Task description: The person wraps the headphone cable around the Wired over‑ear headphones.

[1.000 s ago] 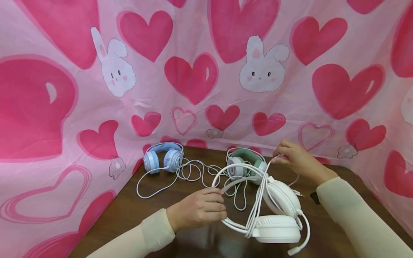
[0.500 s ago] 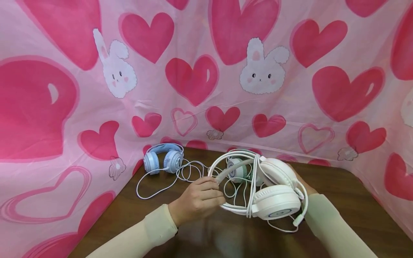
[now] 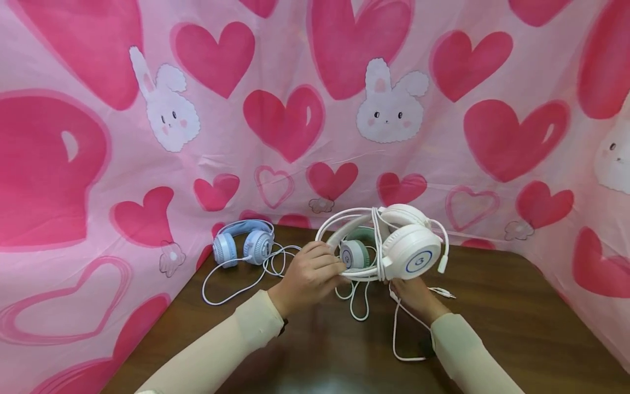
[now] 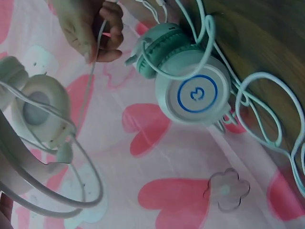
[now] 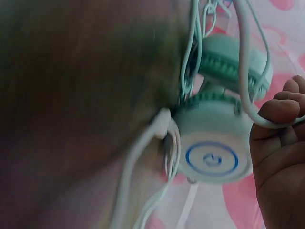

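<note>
My left hand (image 3: 312, 273) grips the headband of a white headset (image 3: 413, 251), held above the table. Its boom microphone (image 3: 443, 262) sticks out at the right, and loops of white cable (image 3: 378, 241) are wound around the headband close to the ear cups. Below the ear cups, my right hand (image 3: 413, 298) holds the headset's loose cable; part of this hand is hidden behind the headset. In the left wrist view, the right fingers (image 4: 112, 33) pinch that thin cable (image 4: 90, 86), which runs down toward the wrapped loops.
Behind the white headset stands a green headset (image 3: 354, 254), partly covered, its cable looped on the table. A blue headset (image 3: 258, 246) with a trailing cord sits at the back left. White plugs (image 3: 443, 293) lie right of my right hand. A pink heart-print cloth (image 3: 285, 120) surrounds the brown table (image 3: 541, 317).
The headset has risen and tilted, turning an ear cup's outer face into view. My right hand has come from the upper right, behind the ear cups, to below them with the cable.
</note>
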`<state>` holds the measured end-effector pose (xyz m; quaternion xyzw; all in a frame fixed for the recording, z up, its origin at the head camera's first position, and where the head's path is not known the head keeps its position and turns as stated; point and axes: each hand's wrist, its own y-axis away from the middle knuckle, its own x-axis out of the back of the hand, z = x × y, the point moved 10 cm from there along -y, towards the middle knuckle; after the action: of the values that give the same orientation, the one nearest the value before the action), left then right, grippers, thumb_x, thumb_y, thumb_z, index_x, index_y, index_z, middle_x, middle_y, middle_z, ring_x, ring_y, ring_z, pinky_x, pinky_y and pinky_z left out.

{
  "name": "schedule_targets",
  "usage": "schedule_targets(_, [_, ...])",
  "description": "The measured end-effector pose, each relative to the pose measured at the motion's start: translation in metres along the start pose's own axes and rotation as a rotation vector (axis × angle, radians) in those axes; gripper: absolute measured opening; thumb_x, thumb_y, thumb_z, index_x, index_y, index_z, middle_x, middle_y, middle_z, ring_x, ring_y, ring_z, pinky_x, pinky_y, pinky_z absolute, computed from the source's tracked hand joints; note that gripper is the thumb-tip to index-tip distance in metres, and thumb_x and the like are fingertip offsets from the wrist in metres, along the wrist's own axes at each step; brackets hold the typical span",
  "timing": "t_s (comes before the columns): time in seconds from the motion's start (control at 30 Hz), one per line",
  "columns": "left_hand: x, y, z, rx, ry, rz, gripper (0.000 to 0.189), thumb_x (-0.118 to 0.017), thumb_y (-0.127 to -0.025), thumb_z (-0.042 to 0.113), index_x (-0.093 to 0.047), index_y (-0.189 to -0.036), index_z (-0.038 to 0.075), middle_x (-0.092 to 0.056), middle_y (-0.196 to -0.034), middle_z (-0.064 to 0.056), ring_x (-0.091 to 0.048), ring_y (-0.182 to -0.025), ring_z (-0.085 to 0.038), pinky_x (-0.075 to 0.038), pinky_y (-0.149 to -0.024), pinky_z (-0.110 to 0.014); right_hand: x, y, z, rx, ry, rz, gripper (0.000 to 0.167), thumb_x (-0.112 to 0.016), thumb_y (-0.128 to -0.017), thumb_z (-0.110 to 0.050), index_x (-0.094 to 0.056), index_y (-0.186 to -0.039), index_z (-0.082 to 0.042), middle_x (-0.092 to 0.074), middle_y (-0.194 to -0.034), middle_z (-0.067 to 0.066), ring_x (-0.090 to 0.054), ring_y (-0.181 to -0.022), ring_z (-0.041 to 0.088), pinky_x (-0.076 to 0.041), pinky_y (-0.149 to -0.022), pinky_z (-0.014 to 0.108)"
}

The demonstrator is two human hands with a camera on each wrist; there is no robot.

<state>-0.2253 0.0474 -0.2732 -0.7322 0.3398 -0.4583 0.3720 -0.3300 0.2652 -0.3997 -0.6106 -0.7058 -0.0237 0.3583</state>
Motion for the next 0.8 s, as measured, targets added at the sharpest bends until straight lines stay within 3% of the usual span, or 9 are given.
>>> schedule_targets(0.13, [-0.014,-0.003,-0.014,0.082,0.01,-0.033,0.012,-0.078,-0.082,0.019,-0.072,-0.089,0.01,-0.069,-0.086,0.001,-0.063,-0.086,-0.017,-0.047,-0.089,-0.036,-0.016,-0.002,0.004,-0.141,0.018,0.006,0.033,-0.043,-0.105,-0.022,-0.057,-0.08,-0.006,-0.046,-0.058,0.001,-0.044,-0.049,0.013,-0.037,-0.047,0.026])
schedule_targets(0.37, [-0.034,-0.001,-0.033,0.14,-0.041,-0.093,0.015,-0.079,-0.082,0.024,-0.073,-0.089,0.012,-0.07,-0.087,0.002,-0.061,-0.085,-0.016,-0.046,-0.086,-0.034,-0.036,-0.001,-0.002,-0.101,0.038,-0.029,0.031,-0.04,-0.106,-0.024,-0.061,-0.115,-0.003,-0.055,-0.074,0.005,-0.049,-0.048,0.012,-0.041,-0.042,0.028])
schedule_targets(0.6, [-0.039,0.007,-0.048,0.155,-0.058,-0.085,0.017,-0.082,-0.077,0.024,-0.073,-0.087,0.013,-0.07,-0.085,0.004,-0.06,-0.082,-0.016,-0.045,-0.084,-0.036,-0.042,0.008,-0.013,-0.13,-0.036,-0.045,0.021,-0.046,-0.104,-0.015,-0.06,-0.112,-0.003,-0.054,-0.071,0.009,-0.044,-0.044,0.011,-0.037,-0.038,0.024])
schedule_targets(0.8, [-0.042,0.012,-0.054,0.139,-0.077,-0.1,0.015,-0.081,-0.078,0.024,-0.074,-0.088,0.014,-0.07,-0.084,0.004,-0.061,-0.082,-0.017,-0.045,-0.084,-0.036,-0.051,0.011,-0.014,-0.175,-0.047,-0.098,0.02,-0.051,-0.102,-0.023,-0.059,-0.111,-0.007,-0.055,-0.073,0.012,-0.044,-0.041,0.011,-0.038,-0.035,0.028])
